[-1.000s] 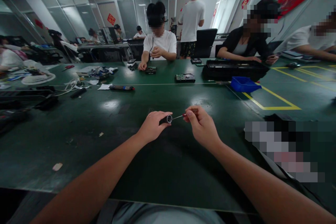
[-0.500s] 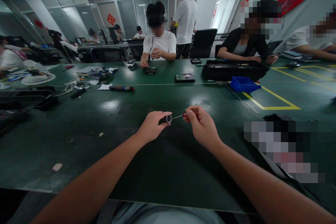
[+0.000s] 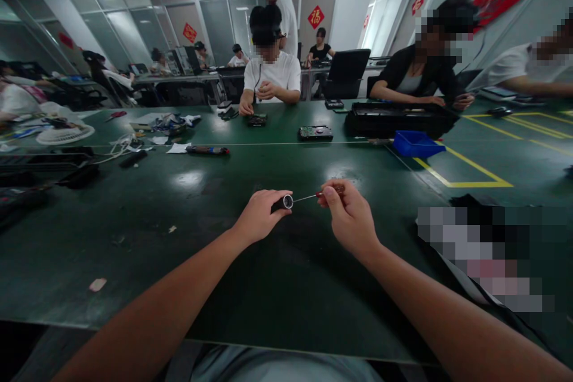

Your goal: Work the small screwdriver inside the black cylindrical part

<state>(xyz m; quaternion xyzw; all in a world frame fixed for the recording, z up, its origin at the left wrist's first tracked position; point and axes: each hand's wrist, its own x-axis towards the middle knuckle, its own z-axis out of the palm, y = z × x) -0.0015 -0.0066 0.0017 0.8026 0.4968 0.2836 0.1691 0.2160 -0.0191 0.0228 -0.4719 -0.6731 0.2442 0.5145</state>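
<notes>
My left hand [image 3: 258, 215] is closed around a dark cylinder with a silver ring-shaped end [image 3: 287, 202], which faces right. The cylinder's other end is hidden by my fingers, and I cannot tell its exact kind. A screwdriver [image 3: 308, 197] with a thin metal shaft and a reddish handle is gripped in my right hand [image 3: 351, 215]. Its shaft points left, the tip at or just inside the ringed end. Both hands are held over the green table [image 3: 286, 286].
A hard drive [image 3: 316, 132], a blue bin [image 3: 416, 144] and a long black case [image 3: 398, 119] lie further back. A dark pen-like tool [image 3: 208, 150] and a white fan [image 3: 65, 133] are left. A co-worker [image 3: 271, 74] sits opposite; a black-and-white packet [image 3: 474, 256] lies right.
My right hand has shifted slightly right with the screwdriver, showing a bit more shaft. My left hand stays in place. The person standing behind has moved left.
</notes>
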